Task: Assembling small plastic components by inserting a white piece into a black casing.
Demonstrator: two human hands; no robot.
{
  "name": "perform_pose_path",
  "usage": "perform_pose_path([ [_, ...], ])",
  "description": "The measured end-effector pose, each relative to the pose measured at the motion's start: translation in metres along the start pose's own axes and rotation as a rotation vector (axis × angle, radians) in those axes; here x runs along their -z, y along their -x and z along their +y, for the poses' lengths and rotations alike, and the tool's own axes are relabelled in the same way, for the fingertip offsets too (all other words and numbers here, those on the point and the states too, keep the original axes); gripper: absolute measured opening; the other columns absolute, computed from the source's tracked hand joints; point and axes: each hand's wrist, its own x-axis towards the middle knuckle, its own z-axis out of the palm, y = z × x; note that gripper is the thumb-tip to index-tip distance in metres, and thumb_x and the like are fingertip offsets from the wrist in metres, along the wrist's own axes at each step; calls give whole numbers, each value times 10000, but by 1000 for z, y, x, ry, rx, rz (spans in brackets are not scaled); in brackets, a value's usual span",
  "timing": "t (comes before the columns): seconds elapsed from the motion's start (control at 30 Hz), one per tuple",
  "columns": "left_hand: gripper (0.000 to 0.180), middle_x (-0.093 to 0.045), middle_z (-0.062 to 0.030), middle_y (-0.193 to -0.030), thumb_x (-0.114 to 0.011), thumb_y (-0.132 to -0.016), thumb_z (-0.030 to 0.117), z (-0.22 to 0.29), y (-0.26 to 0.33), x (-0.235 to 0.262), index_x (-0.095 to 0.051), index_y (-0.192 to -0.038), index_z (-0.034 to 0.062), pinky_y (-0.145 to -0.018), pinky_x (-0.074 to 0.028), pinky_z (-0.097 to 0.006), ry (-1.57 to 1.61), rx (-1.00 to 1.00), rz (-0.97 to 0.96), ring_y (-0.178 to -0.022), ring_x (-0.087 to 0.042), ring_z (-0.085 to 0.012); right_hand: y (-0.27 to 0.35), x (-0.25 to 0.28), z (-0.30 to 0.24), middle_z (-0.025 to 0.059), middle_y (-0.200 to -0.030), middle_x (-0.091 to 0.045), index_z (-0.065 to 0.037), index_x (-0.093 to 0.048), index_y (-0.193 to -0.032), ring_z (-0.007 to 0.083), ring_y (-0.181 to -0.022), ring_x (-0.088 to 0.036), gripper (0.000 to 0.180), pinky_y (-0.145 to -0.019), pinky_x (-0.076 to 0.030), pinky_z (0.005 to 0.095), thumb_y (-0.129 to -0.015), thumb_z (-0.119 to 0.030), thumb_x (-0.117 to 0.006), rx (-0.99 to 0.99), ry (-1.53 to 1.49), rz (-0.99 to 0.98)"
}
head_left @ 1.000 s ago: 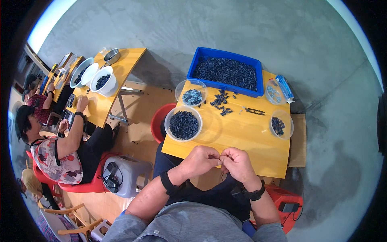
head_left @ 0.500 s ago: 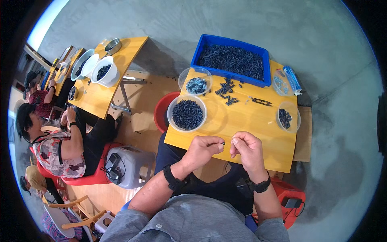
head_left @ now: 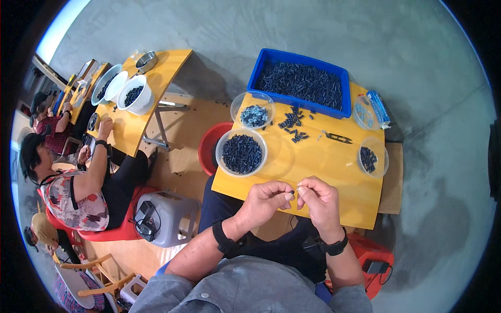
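Over the near edge of the yellow table (head_left: 313, 167), my left hand (head_left: 267, 202) pinches a small dark piece (head_left: 292, 192) between thumb and forefinger. Close beside it, my right hand (head_left: 320, 201) has thumb and forefinger pressed together; whatever they hold is too small to make out. A clear tub (head_left: 266, 156) full of short dark cylindrical pieces stands beyond my left hand. Behind it is a clear bowl (head_left: 271, 107) with light blue and dark bits. Loose dark pieces (head_left: 297, 120) lie in the table's middle, beside black thread snips (head_left: 338, 137).
A blue bin (head_left: 298, 103) heaped with dark pieces sits at the far edge. Two clear containers and a blue packet (head_left: 379, 107) are at the right. A red bucket (head_left: 207, 148) stands left of the table. Further left, a person (head_left: 78, 193) works at another table (head_left: 172, 68).
My hands have come closer together, bringing the right fingertips near the small dark piece. The person at the left has raised a hand to a bowl on their table.
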Motion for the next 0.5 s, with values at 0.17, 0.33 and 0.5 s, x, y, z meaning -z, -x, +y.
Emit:
perform_pose_path([
  [0.17, 103, -641, -12, -809, -609, -895, 66, 2, 0, 0, -645, -957, -8, -656, -492, -219, 5, 4, -22, -706, -594, -71, -1, 1, 2, 26, -757, -563, 33, -612, -905, 71, -584, -543, 75, -528, -442, 200, -900, -29, -571, 15, 55, -32],
  [0.33, 102, -645, -17, -807, -619, -889, 67, 1, 0, 2, -652, -948, -10, -650, -495, -224, 45, -61, -36, -703, -597, -79, -2, -1, -1, 25, -761, -561, 30, -608, -913, 71, -593, -543, 74, -538, -442, 199, -904, -29, -563, 19, 27, -45],
  [0.5, 103, -646, -19, -805, -623, -886, 66, 6, 0, 1, -652, -945, -14, -662, -494, -225, 65, -84, -38, -713, -599, -82, -1, -3, -4, 26, -785, -564, 26, -606, -926, 67, -608, -541, 74, -551, -443, 199, -906, -24, -554, 36, -1, -62],
])
